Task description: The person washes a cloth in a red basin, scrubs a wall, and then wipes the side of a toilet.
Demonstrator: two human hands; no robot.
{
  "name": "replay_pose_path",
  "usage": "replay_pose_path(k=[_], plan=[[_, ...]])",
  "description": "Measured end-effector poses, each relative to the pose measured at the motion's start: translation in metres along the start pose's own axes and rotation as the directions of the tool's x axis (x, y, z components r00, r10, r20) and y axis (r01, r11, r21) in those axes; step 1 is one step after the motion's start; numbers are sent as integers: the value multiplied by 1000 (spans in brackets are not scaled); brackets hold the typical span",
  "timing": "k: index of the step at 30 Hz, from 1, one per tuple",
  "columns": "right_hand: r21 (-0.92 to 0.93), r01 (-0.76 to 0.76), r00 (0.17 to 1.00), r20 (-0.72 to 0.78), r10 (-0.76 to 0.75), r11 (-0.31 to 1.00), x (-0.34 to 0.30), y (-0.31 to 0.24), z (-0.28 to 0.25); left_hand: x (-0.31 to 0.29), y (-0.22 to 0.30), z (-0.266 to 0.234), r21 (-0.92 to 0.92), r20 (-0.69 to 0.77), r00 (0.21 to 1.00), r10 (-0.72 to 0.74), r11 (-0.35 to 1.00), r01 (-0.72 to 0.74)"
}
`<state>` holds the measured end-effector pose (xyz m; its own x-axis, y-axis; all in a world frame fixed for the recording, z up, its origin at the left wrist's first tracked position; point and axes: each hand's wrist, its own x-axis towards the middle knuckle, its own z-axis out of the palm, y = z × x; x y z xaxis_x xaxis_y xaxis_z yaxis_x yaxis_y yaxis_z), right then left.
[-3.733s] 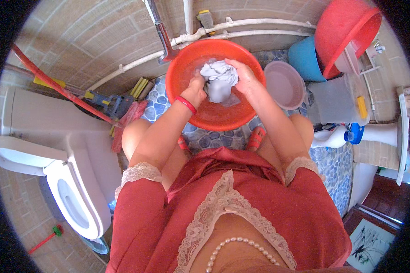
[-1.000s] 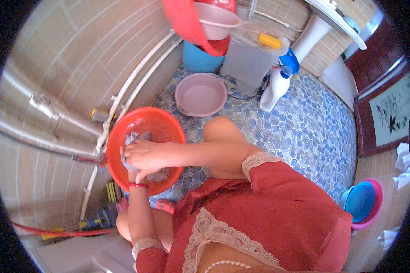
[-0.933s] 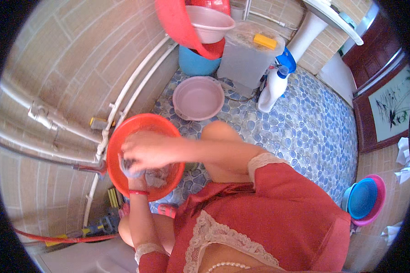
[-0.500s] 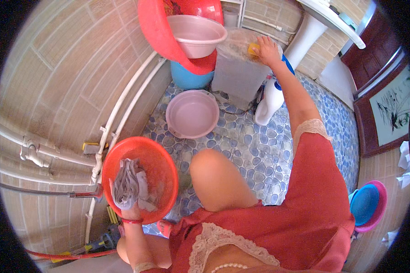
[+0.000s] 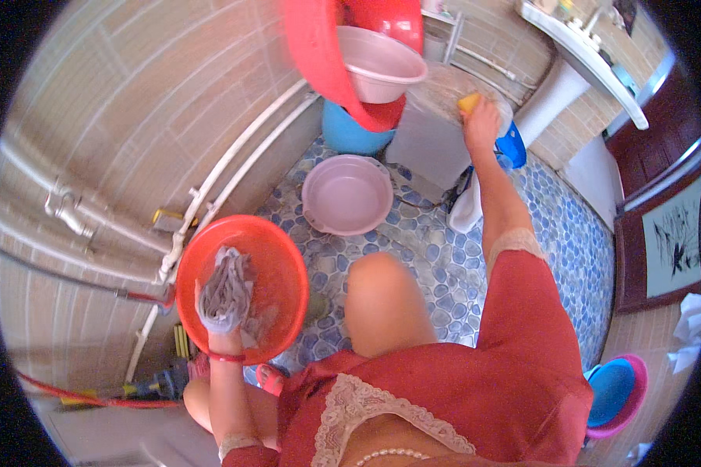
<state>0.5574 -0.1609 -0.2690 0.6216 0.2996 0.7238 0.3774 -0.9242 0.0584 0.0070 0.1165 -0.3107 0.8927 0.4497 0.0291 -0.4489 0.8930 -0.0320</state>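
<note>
My left hand [image 5: 224, 340] reaches into the red basin [image 5: 297, 257] and holds a bunched grey cloth [image 5: 227, 288]. The cloth covers its fingers, and a red band circles the wrist. At the far right my stretched-out right hand [image 5: 483, 121] is closed on a small yellow bar of soap [image 5: 469, 102]. This hand is above the top of a grey box-like stand [image 5: 428, 140] with a clear plastic cover. Some cloudy water and cloth edges show in the basin beside the bunched part.
A pale pink basin [image 5: 347, 194] rests on the blue pebble-patterned floor. Behind it, basins are stacked over a blue tub [image 5: 354, 128]. A white bottle [image 5: 466, 206] stands under my right forearm. Pipes and a tap [image 5: 68, 212] line the left wall; a sink [image 5: 584, 50] is at far right.
My right hand has gone from spread fingers over the soap to gripping it and lifting it slightly. The view has shifted a little. My left hand stays in the basin with the cloth.
</note>
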Motion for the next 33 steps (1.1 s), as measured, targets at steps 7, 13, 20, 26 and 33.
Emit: replay_pose_path(k=[7, 13, 20, 26, 33], plan=[[861, -373, 925, 375, 64, 347, -41, -139, -83, -1, -10, 20, 315, -79, 994, 70, 948, -42], [971, 197, 625, -16, -780, 138, -137, -325, -285, -8, 21, -29, 223, 60, 962, 266, 936, -273], [884, 407, 609, -76, -790, 229, -212, -407, -239, 9, 9, -44, 150, -7, 991, 133, 980, -130], [928, 302, 445, 64, -893, 217, -241, -414, -254, -7, 15, -30, 314, -225, 912, 344, 911, -266], [846, 403, 624, 27, -781, 350, -224, -439, -225, -11, 15, 2, 291, -343, 895, 286, 938, -188]])
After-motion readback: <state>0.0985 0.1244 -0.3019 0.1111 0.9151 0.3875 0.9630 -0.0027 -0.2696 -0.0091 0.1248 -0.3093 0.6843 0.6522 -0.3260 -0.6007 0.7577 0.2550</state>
